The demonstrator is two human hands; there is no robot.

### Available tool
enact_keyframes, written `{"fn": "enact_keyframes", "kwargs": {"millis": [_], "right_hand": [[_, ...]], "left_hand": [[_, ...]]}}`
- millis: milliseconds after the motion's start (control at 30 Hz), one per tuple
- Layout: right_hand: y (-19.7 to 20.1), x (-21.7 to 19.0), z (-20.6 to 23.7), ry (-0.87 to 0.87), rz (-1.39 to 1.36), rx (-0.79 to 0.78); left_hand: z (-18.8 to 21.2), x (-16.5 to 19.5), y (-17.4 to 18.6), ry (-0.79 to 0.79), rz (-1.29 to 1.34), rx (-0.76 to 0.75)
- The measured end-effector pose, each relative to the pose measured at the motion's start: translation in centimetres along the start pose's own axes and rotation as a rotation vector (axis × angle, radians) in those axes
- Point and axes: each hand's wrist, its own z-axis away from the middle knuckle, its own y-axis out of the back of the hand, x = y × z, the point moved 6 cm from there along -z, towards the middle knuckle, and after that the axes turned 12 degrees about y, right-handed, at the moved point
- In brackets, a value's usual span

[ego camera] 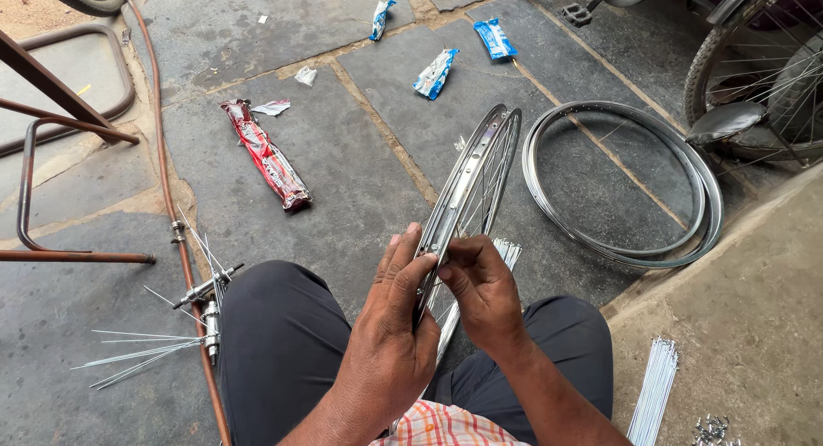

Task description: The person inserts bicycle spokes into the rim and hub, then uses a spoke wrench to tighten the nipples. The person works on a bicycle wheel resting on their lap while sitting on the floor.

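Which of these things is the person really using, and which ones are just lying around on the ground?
In use:
- wheel rim with spokes, held upright on edge
- left hand on the rim
- right hand pinching at the rim

Lying about:
- bare rims flat on the stone
- hubs with spokes
- loose spoke bundle
- long red packet
- blue-and-white wrappers

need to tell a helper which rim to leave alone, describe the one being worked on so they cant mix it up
Start at the seated person's dark-trousered knees. Standing on edge between them is a shiny bicycle rim, pinched near its lower end by the left hand and right hand. Unlike the bare rims lying flat beside it, it has spokes.
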Motion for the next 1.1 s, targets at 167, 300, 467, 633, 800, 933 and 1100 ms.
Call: {"fn": "enact_keyframes", "kwargs": {"millis": [167,300,467,633,800,933,1100], "right_hand": [[-0.4,-1.0,0.1,0.208,0.084,0.035],[0.0,-3.3,1.6,0.437,0.776,0.028],[-0.1,-2.6,1.2,0.164,0.464,-0.074],[0.4,-1.4,-2.0,-0.045,0.343,-0.085],[-0.1,-3.3,-1.3,0.178,0.352,0.043],[-0.8,-3.9,-1.5,0.223,0.303,0.052],[-0.9,-3.0,-3.5,-0.002,0.641,-0.006]], "left_hand": [[0.7,-0.2,0.3,-0.083,0.017,0.069],[2.6,-1.3,0.7,-0.196,0.032,0.144],[3.9,-2.1,0.0,-0.204,0.065,0.147],[1.7,-0.8,0.2,-0.138,0.02,0.087],[0.4,0.2,1.0,-0.082,-0.002,0.078],[0.6,0.2,0.8,-0.065,0.06,0.057],[0.8,0.4,0.3,-0.134,0.133,0.07]]}}
